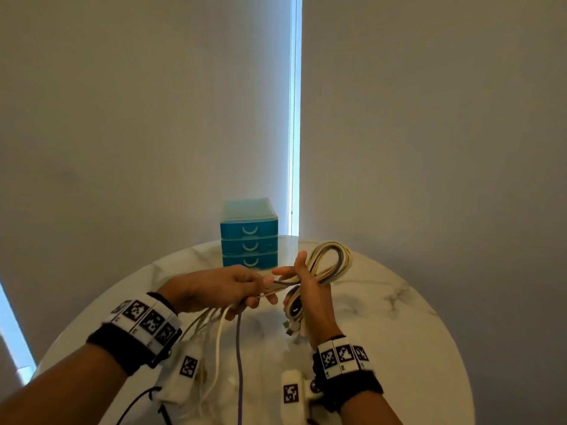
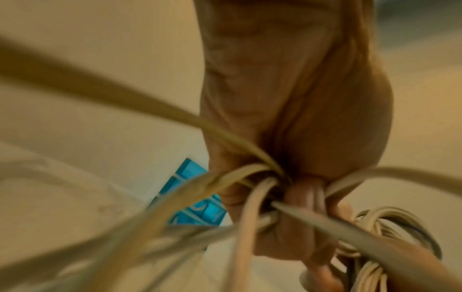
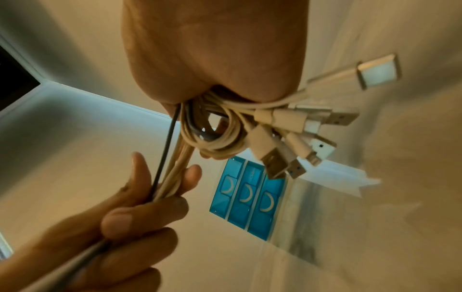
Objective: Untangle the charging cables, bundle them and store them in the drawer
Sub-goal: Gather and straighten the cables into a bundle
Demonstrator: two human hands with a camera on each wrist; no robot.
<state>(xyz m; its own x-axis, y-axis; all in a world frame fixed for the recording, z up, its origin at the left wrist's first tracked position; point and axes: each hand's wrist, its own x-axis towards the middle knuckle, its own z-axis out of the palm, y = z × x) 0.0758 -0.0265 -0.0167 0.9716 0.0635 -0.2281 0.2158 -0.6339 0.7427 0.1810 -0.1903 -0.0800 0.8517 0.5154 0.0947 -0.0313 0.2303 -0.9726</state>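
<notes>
Several white charging cables and one purple-grey cable (image 1: 239, 348) are being held above the round marble table (image 1: 399, 317). My right hand (image 1: 302, 280) grips a wound coil of cables (image 1: 333, 262), whose loop sticks out past the fingers toward the far right. In the right wrist view the coil (image 3: 212, 138) sits in the palm, with several USB plugs (image 3: 275, 158) fanning out. My left hand (image 1: 239, 283) grips the loose strands just left of the coil, and they trail down toward me. The teal three-drawer unit (image 1: 249, 237) stands behind the hands, all drawers shut.
The drawer unit stands at the table's far edge against pale blinds, where a bright gap (image 1: 294, 118) runs down. Loose cable tails hang over the near table edge between my forearms. Bare marble lies to the right of the hands.
</notes>
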